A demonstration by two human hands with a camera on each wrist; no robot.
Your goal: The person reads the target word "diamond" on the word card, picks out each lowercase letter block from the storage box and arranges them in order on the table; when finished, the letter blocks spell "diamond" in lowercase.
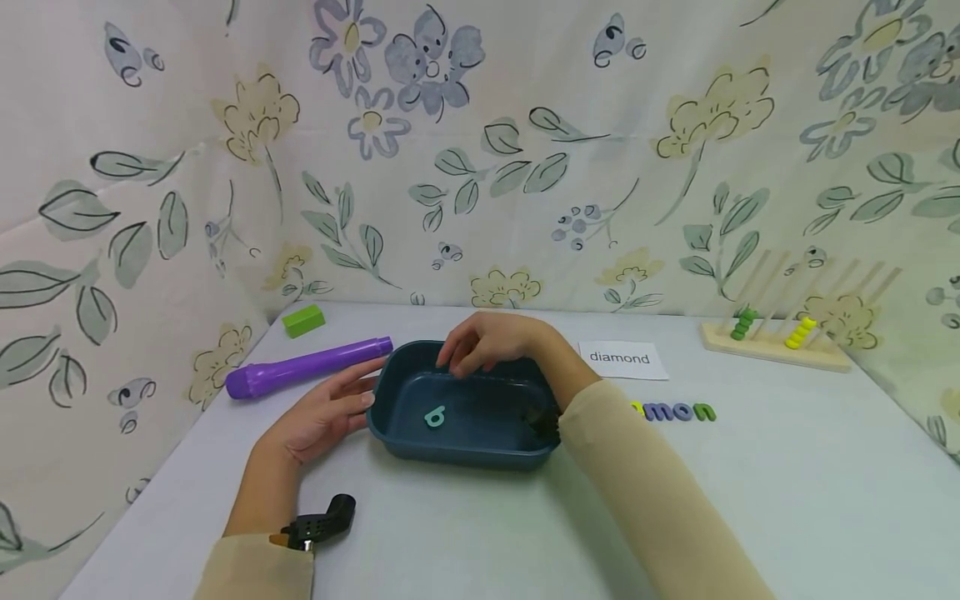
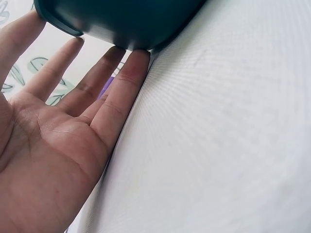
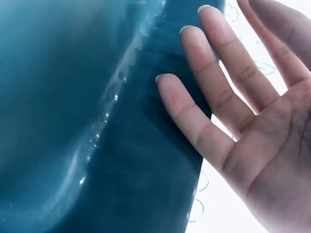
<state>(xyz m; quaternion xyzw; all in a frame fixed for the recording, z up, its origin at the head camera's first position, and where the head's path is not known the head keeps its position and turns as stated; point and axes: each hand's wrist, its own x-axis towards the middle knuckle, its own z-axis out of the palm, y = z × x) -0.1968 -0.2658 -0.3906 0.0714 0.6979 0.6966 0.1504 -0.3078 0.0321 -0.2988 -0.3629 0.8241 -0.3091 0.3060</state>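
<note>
A dark teal plastic tub (image 1: 465, 454) stands on the table, with one small light-teal letter (image 1: 435, 417) lying on its floor. My left hand (image 1: 324, 414) is beside the tub's left end, and its extended fingers (image 2: 127, 73) touch the outer wall. Over the tub's far side hovers my right hand (image 1: 491, 340), its fingers loosely bent. In the right wrist view those fingers (image 3: 194, 119) are relaxed in front of the blue-teal inner wall, and nothing shows between them. My right forearm hides part of the tub's right end.
Purple toy microphone (image 1: 307, 369) and green block (image 1: 303, 321) lie at the left. Right of the tub are a card reading "diamond" (image 1: 622, 359) and a row of coloured letters (image 1: 681, 412), partly behind my sleeve. A wooden peg rack (image 1: 776, 347) with beads stands far right.
</note>
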